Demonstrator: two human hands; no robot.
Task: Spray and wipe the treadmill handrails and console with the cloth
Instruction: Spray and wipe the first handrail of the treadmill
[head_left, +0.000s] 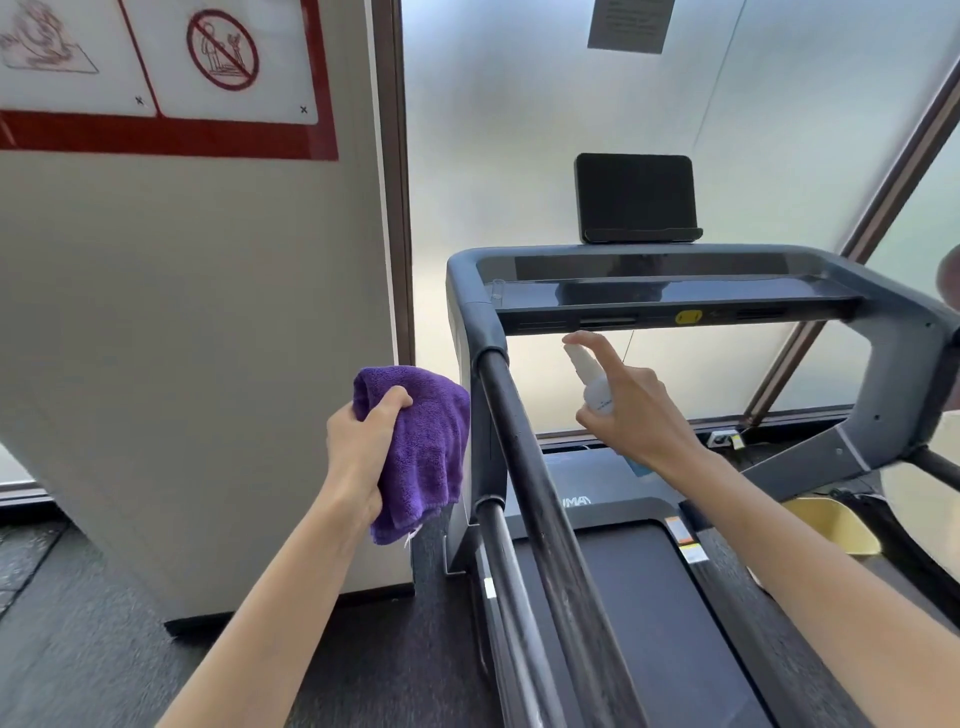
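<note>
Beside the treadmill handrail (524, 467), left hand (358, 447) clutches purple cloth (421, 447), right hand (634, 410) grips spray bottle (589, 379).

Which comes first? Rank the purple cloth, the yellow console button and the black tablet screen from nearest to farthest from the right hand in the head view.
From the right hand, which holds the spray bottle:
1. Yellow console button, just above it.
2. Purple cloth, to the left, in the left hand.
3. Black tablet screen, atop the console, farthest.
</note>
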